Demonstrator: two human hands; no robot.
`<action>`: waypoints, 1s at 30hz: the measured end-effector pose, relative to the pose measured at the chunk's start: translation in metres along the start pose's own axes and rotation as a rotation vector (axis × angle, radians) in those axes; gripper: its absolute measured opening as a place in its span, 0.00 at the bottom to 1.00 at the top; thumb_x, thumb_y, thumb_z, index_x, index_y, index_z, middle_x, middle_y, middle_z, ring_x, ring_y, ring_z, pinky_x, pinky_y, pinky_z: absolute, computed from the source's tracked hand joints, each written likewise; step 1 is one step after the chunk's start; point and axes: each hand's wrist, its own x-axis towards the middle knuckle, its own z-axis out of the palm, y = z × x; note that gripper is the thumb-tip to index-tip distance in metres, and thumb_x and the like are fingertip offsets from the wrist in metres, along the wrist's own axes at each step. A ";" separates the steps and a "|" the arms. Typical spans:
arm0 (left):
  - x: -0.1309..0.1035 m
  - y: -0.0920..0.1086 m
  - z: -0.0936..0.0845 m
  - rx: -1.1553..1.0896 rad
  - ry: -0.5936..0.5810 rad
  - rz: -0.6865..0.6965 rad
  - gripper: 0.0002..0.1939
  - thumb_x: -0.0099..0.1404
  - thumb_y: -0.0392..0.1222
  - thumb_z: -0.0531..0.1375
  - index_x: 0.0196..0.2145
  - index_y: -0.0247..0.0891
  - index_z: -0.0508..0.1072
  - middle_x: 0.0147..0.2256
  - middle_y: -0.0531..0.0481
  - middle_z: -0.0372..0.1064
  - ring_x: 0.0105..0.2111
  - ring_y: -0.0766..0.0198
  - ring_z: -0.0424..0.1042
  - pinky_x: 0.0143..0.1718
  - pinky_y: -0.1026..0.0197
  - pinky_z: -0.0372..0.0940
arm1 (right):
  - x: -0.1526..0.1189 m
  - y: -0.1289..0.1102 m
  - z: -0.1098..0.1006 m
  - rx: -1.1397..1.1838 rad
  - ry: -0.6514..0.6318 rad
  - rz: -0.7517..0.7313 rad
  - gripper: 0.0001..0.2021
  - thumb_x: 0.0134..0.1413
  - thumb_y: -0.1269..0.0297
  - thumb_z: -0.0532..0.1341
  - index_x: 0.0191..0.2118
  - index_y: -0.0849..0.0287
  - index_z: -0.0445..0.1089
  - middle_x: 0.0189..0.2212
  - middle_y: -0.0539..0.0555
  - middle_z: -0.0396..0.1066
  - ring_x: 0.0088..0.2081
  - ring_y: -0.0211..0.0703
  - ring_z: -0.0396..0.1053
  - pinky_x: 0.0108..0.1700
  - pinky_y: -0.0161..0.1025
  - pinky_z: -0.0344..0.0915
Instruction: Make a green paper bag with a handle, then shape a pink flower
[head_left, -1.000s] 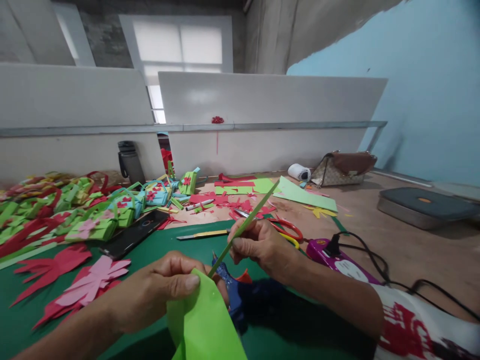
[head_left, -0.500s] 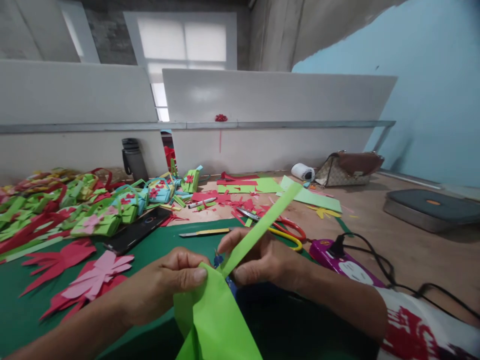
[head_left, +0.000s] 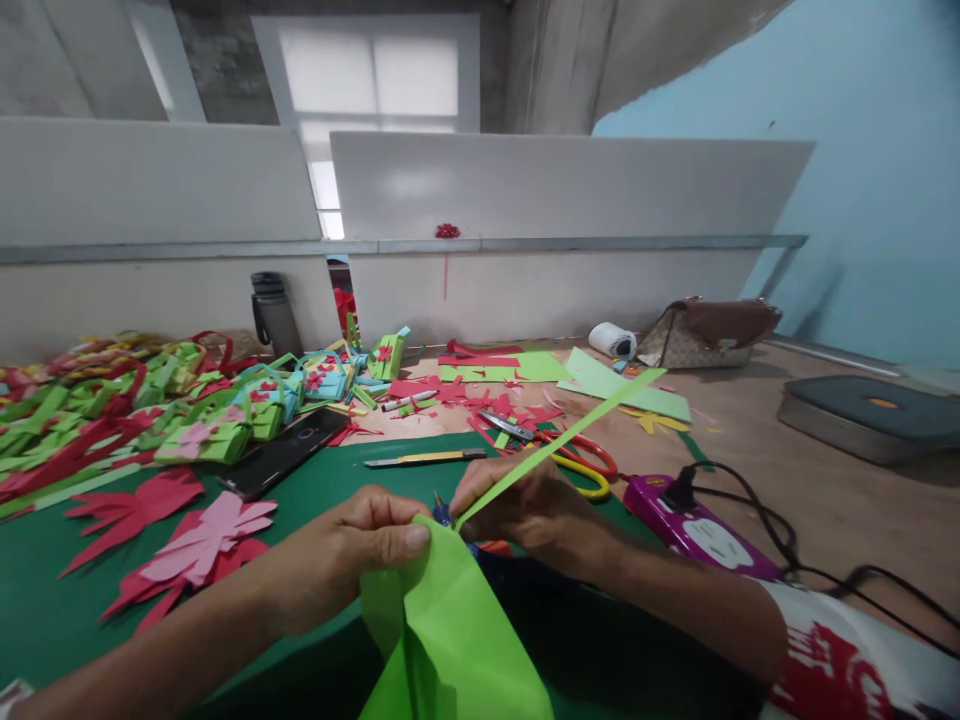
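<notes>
My left hand (head_left: 367, 555) is closed, its thumb and fingers pinching the top edge of a bright green folded paper piece (head_left: 465, 640), which hangs down toward me. My right hand (head_left: 525, 505) is closed on the lower end of a long green paper strip (head_left: 559, 450), where it meets the folded piece's top corner. The strip slants up and to the right. Just behind the paper, between both hands, stands a blue tool with a pointed metal tip (head_left: 441, 512), which looks like a glue gun. Most of it is hidden by the paper and my right hand.
A utility knife (head_left: 424, 459), scissors (head_left: 577, 455) and a phone (head_left: 289, 455) lie ahead. Red and pink paper flowers (head_left: 206, 540) and a heap of paper bags (head_left: 202, 430) are left. A purple power strip (head_left: 697, 530) with black cables lies right.
My right hand has rotated and its fingers have closed in near the strip's base. The strip has tilted lower to the right and turned edge-on. My left hand keeps its pinch.
</notes>
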 end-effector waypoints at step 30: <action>0.003 0.003 0.015 -0.046 0.379 -0.012 0.08 0.51 0.40 0.64 0.25 0.30 0.75 0.22 0.48 0.72 0.19 0.68 0.69 0.22 0.68 0.62 | -0.003 -0.016 0.002 -0.232 0.351 0.075 0.07 0.45 0.65 0.62 0.23 0.63 0.70 0.19 0.51 0.71 0.22 0.34 0.67 0.26 0.30 0.64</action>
